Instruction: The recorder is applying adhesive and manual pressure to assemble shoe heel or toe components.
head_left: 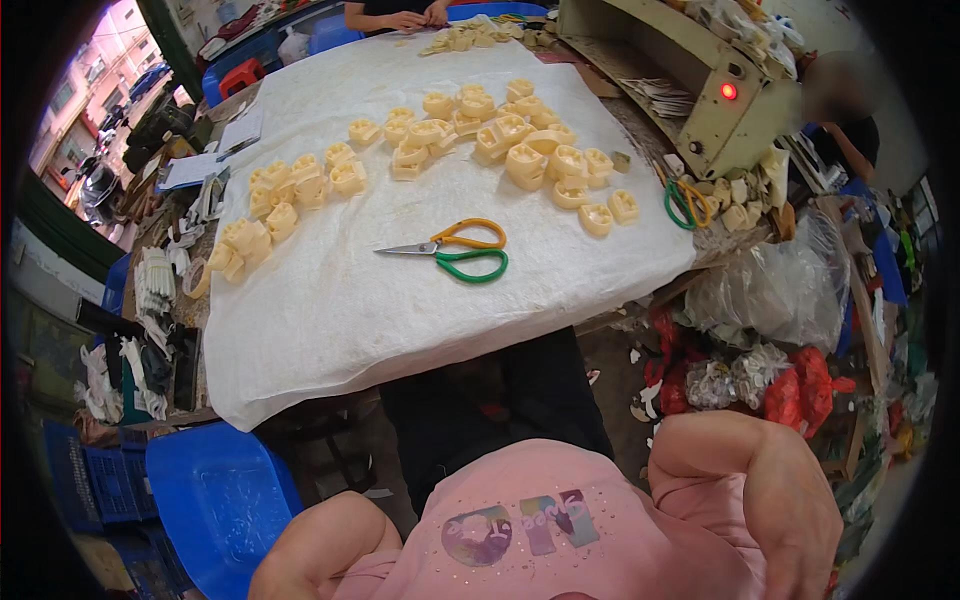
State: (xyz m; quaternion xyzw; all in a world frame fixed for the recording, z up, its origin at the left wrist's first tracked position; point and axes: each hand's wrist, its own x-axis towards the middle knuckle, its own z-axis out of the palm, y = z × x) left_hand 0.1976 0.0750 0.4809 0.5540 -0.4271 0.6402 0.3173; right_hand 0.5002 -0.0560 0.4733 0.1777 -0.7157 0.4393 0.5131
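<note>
Both my arms are bent back toward my body. My left arm [325, 540] shows at the lower edge, and the left hand is outside the picture. My right arm [765, 480] bends at the elbow and runs down out of the lower edge, so no fingers show. On the white-covered table [350, 320] in front of me lies a pair of scissors [437, 247] with one orange and one green handle, blades slightly apart and pointing left. Beyond it, many cream-coloured moulded pieces [525, 165] with hollowed tops spread in a loose arc, some stacked or leaning on each other.
A second pair of scissors [687, 203] lies at the table's right edge, beside a metal box [715, 110] with a red light. Another person's hands [415, 20] work at the far end. A blue plastic bin [220, 500] stands lower left; clear plastic bags [775, 290] lie at right.
</note>
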